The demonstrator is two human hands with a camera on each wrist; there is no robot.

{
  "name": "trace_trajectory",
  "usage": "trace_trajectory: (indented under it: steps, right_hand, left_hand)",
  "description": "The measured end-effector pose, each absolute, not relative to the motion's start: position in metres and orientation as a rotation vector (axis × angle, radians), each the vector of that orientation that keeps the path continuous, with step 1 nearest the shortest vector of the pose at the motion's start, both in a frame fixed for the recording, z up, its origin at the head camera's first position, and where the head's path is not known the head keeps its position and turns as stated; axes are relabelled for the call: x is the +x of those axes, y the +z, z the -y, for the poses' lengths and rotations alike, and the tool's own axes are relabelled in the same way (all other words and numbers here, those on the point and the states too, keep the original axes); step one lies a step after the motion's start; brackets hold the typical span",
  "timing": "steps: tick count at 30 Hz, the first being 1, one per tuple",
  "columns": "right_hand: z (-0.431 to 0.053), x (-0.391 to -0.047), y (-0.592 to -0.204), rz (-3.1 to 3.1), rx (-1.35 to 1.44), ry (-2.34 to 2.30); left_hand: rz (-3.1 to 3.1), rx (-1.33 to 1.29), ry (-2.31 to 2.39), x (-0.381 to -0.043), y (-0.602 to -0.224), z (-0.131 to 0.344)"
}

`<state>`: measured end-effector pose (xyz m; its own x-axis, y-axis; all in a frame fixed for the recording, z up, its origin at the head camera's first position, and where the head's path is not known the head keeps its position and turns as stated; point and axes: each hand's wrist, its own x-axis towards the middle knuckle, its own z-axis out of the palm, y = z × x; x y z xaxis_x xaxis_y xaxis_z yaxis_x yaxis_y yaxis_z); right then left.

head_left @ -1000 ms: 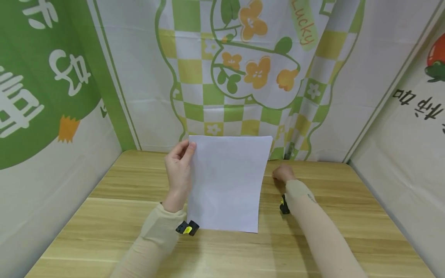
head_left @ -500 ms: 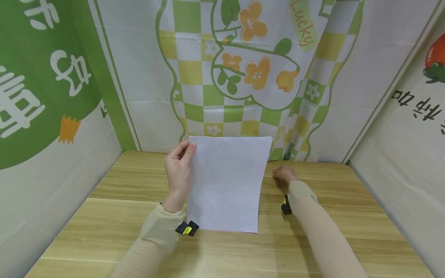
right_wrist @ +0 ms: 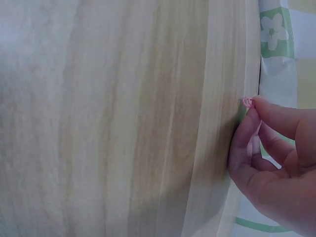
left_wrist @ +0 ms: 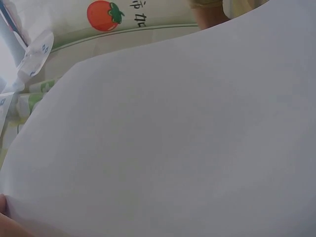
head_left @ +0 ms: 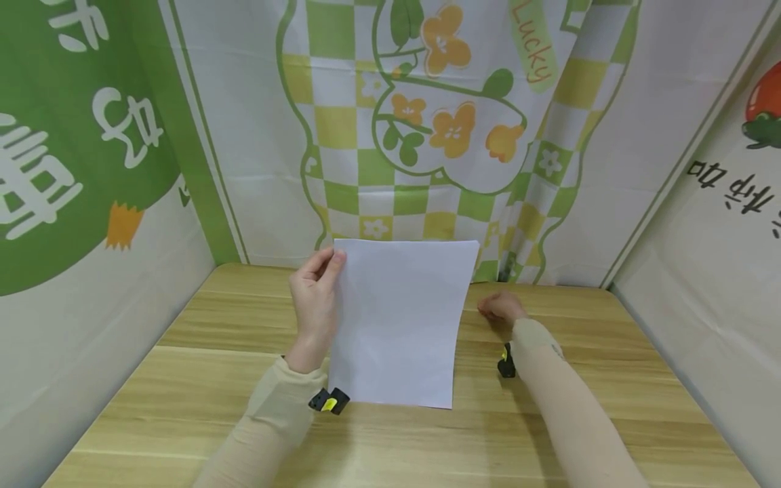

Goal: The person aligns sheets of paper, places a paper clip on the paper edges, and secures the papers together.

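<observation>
Left hand (head_left: 314, 298) pinched the white paper sheet (head_left: 399, 325) over the desk (head_left: 226, 393); right hand (head_left: 503, 307) pinched a pink looped item (right_wrist: 248, 102) near the desk's back edge; step judged: readying both; next likely required bringing them together.

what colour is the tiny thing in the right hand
Pink; the tiny thing shows best in the right wrist view.

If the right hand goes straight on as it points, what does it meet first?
Probably the white rectangular paper sheet: in the head view, the right hand points towards its edge. Depth is unclear; the hand may pass behind.
</observation>
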<state>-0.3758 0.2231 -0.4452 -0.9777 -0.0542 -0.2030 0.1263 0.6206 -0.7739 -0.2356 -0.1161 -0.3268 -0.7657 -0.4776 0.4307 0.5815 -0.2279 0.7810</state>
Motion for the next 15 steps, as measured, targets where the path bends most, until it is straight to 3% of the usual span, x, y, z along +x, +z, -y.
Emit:
trace_trajectory:
  steps: [9,12,15]
  right_hand:
    - [-0.227,-0.370,-0.443,-2.525,0.062,-1.408]
    - [-0.235,-0.383,-0.461,-2.497,0.006,-1.483]
    - [-0.259,-0.424,-0.507,-2.441,-0.084,-1.612]
  left_hand:
    - [1.343,-0.155,-2.050,-0.235,-0.326,0.116]
    - [1.351,-0.151,-2.046,-0.235,-0.327,0.115]
    - [1.351,-0.155,-2.053,-0.235,-0.327,0.115]
